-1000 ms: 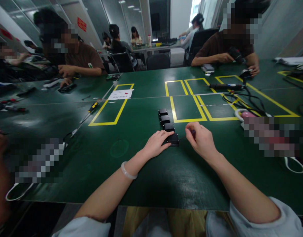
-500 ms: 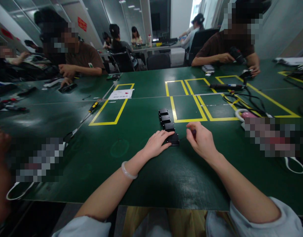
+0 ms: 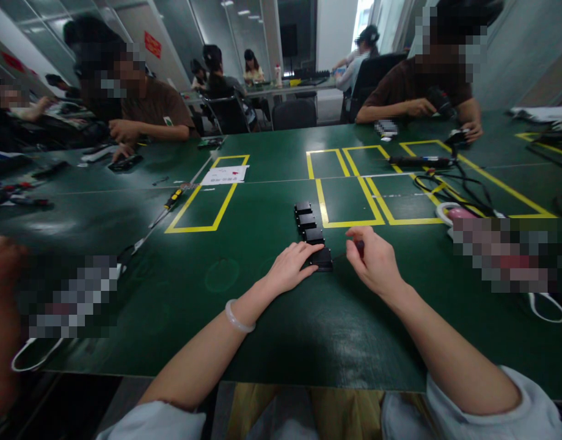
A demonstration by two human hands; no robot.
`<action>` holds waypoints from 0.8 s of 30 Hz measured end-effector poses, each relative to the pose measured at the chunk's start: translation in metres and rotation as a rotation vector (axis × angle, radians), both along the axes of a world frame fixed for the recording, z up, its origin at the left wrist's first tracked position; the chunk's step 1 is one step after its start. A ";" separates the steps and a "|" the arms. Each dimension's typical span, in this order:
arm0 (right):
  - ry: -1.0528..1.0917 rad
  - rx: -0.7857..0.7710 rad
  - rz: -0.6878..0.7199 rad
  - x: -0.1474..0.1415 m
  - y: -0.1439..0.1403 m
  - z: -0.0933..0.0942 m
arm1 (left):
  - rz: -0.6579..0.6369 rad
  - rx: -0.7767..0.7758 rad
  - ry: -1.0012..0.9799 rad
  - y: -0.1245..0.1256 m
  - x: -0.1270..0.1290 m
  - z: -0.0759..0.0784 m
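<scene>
A row of several small black rectangular blocks (image 3: 307,221) runs away from me down the middle of the green table. My left hand (image 3: 292,266) grips the nearest black block (image 3: 322,259), thumb on its near side and fingers over its far side, holding it against the tabletop. My right hand (image 3: 375,260) is closed around the dark handle of a small screwdriver (image 3: 360,247). Its thin shaft points left at the block's right side. Whether the tip touches the block is too small to tell.
Yellow tape rectangles (image 3: 352,223) mark the table ahead. A yellow-black screwdriver (image 3: 173,199) and a paper sheet (image 3: 225,175) lie left. Black cables (image 3: 468,192) and a pixelated item stand right. At the left edge is another person's hand (image 3: 6,263); two people sit opposite.
Both my hands, the block and the small screwdriver hold the same place. The other person's hand at the left edge has shifted slightly to the right.
</scene>
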State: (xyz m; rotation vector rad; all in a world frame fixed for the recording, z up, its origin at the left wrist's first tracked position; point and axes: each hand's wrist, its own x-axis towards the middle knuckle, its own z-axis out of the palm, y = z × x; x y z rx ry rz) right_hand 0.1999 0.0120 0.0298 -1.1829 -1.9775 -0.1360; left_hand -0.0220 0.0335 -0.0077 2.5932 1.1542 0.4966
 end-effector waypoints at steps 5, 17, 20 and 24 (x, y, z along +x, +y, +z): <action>-0.002 -0.028 0.001 0.000 -0.001 0.002 | 0.002 -0.002 0.001 0.000 0.000 0.000; 0.027 -0.038 0.006 0.000 -0.002 0.003 | 0.006 -0.007 0.001 0.000 0.000 0.000; 0.020 -0.046 0.002 0.001 -0.001 0.002 | 0.003 -0.009 0.007 0.000 0.000 0.001; 0.043 -0.038 0.006 0.001 0.000 0.000 | 0.001 -0.012 0.012 0.000 0.000 0.002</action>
